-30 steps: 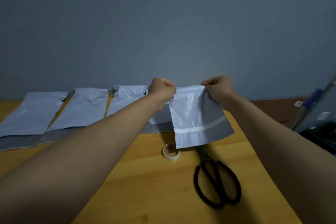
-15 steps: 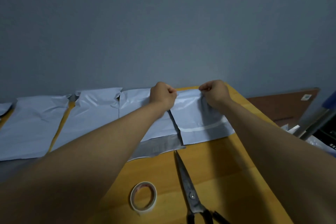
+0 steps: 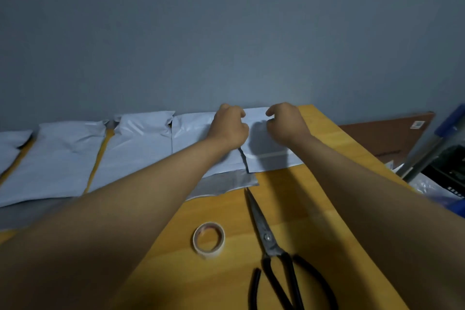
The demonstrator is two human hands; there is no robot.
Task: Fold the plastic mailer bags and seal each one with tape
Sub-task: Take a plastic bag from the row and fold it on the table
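While both my hands sit at the far end of the table (image 3: 327, 221), entry for this moment, places ref'd to the scissors (image 3: 270, 239):

- Mailer bag in hand (image 3: 266, 158): white plastic, lying flat just beyond the scissor tips, far edge at the wall, adhesive strip showing near its front edge. Overlaps the next bag (image 3: 196, 133) to its left.
- Left hand (image 3: 230, 127): beyond the scissors, a bit left; fingers curled at the bag's far left corner. Pinching film or just resting? Can't tell from here.
- Right hand (image 3: 286, 123): beyond the scissors, a bit right; fingers curled and hooked over the far edge, looks half-released. Grip also unclear.
- Other bags (image 3: 141, 148): row running left of the scissors along the wall, grey flaps (image 3: 226, 184) toward me, unfolded.
- Tape roll (image 3: 208, 239): just left of the scissors, lying flat, untouched.

Handling est.: film v. light, limp, slick; will slide on wood and spring back from a crease. Best hold = both far corners, pinched, then press the fold flat w/ a palm before taping.
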